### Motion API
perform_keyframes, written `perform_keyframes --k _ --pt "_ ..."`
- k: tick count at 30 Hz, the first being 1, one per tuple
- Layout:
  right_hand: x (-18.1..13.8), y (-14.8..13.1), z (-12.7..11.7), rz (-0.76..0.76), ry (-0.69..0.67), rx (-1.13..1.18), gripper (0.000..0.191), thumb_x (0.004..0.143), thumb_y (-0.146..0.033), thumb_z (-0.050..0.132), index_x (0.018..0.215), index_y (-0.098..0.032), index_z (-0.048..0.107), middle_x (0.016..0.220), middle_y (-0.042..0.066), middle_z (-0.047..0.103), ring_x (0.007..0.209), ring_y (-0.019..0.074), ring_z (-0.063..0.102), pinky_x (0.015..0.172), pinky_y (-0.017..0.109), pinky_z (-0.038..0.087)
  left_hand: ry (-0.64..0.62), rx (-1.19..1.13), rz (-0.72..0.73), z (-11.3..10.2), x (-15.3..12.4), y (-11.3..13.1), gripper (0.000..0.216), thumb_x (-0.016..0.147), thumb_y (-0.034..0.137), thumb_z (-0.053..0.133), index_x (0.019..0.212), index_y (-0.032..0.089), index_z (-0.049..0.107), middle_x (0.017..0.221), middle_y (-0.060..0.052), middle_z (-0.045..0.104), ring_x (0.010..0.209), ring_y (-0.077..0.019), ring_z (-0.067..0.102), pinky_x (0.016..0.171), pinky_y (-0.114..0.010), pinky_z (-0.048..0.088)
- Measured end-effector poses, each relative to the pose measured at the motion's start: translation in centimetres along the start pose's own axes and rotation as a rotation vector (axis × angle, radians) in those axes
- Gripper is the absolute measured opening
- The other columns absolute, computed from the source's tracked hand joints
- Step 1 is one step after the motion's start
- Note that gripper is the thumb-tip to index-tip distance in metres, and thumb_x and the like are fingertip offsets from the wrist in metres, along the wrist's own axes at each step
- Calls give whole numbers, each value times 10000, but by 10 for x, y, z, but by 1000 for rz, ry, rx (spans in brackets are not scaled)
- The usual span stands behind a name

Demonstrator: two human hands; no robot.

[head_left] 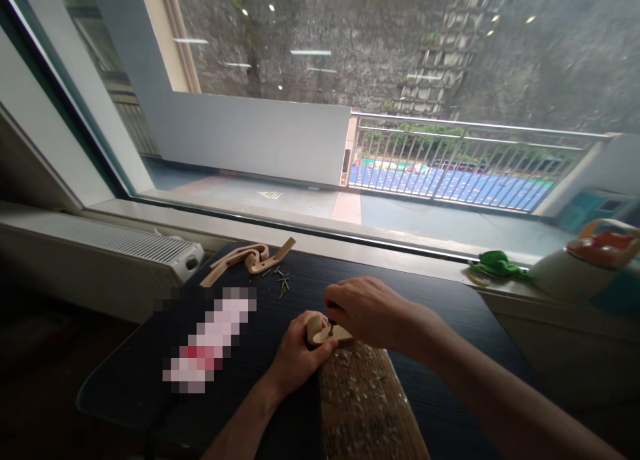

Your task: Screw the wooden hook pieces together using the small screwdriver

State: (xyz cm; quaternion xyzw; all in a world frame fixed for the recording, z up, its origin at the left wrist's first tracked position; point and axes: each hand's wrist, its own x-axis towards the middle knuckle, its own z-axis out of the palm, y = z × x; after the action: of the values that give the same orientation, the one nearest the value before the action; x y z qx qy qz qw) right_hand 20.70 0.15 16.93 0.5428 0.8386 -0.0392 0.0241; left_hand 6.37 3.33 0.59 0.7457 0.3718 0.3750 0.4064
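Note:
My left hand (pixel 299 353) is closed round a small curved wooden piece (pixel 320 329), holding it down at the far end of a scarred wooden board (pixel 365 407). Just to its right, my right hand (pixel 367 311) is curled over the same piece, gripping something dark and small that I cannot make out. Both hands touch the piece on the black table (pixel 440 313).
More curved wooden parts (pixel 250 257) and several small nails (pixel 283 281) lie at the table's far edge. A blurred-out object (pixel 210 343) rests at the left. A radiator (pixel 125 243) stands left, a green cloth (pixel 497 263) and a colourful container (pixel 590 257) on the windowsill.

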Motion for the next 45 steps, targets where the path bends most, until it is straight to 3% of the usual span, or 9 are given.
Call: perform_keyframes --k 9,13,17,22,31,37,41,45 --pt "9 1 21 239 120 -28 282 929 -361 386 872 -161 575 687 35 652 646 155 616 520 266 255 27 9 30 2 0 -3 184 694 230 655 841 192 551 835 2 610 814 -170 579 781 -291 469" --pt "9 -3 10 194 84 -88 316 916 -384 390 832 -168 605 718 57 673 645 172 623 515 265 256 18 14 25 2 0 -2 177 705 239 650 834 190 539 832 0 602 818 -171 577 781 -293 468" --pt "4 -2 -1 88 42 -60 230 897 -307 420 878 -197 621 778 39 686 684 155 614 553 259 281 18 -4 3 1 -1 -1 179 697 240 656 832 190 549 851 -6 610 831 -176 582 778 -292 473" --pt "4 -1 3 5 46 -45 233 908 -258 410 788 -166 587 746 39 667 669 127 595 535 261 249 10 -17 -14 1 0 -2 193 692 247 660 851 192 564 868 -16 623 860 -189 584 798 -308 478" --pt "15 3 24 261 139 -75 311 938 -365 351 884 -162 581 670 48 650 595 146 588 507 262 219 15 11 13 1 1 -3 197 685 228 653 853 194 557 865 -11 621 847 -183 581 811 -307 466" --pt "8 5 5 148 57 -93 318 904 -407 391 882 -190 622 728 48 669 641 161 596 535 259 267 23 22 43 1 0 -3 179 685 228 655 825 188 550 867 -8 620 818 -170 588 766 -278 473" --pt "3 9 -7 12 30 4 198 866 -282 452 943 -234 628 801 10 680 703 140 589 569 245 289 22 26 42 1 0 -1 176 694 227 652 815 191 530 864 -5 615 800 -164 583 758 -275 470" --pt "4 10 -4 4 28 57 175 870 -258 463 893 -200 626 800 20 677 717 134 585 577 243 285 7 42 36 0 0 0 174 704 243 651 814 191 526 839 -1 608 803 -168 578 776 -289 460"
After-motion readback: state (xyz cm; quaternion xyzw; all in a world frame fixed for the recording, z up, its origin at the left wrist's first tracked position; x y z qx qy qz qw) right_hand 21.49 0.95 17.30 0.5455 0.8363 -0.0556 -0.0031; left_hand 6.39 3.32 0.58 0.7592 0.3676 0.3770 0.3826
